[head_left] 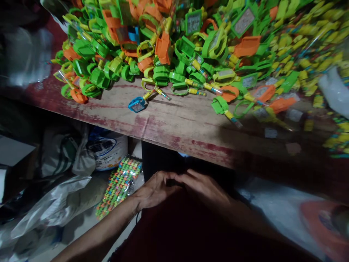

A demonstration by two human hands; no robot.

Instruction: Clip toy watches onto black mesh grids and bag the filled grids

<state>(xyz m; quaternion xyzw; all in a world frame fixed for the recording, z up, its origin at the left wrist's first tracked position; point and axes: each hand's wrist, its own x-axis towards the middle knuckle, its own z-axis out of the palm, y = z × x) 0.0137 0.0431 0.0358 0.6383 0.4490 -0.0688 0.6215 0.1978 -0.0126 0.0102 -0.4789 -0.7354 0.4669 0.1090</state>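
Observation:
Both of my hands are close together in front of my dark clothing, below the table edge. My left hand (156,190) has its fingers loosely bent and pointing right, with a gap between thumb and forefinger and no object visible in it. Coming from the other side, my right hand (205,185) has its fingers stretched out flat, their tips meeting the left fingertips. It is somewhat blurred. Shadow hides the undersides of both hands. Nearest on the table above lies a blue toy watch (137,104) with a yellow part and a clear tube of small colourful pieces.
A worn wooden table (169,120) carries a heap of green, orange and yellow toy watches (163,51). Yellow-capped tubes (294,54) pile up at right. Below left are a white sack (110,149), a patterned plastic pack (120,182) and crumpled bags (62,203).

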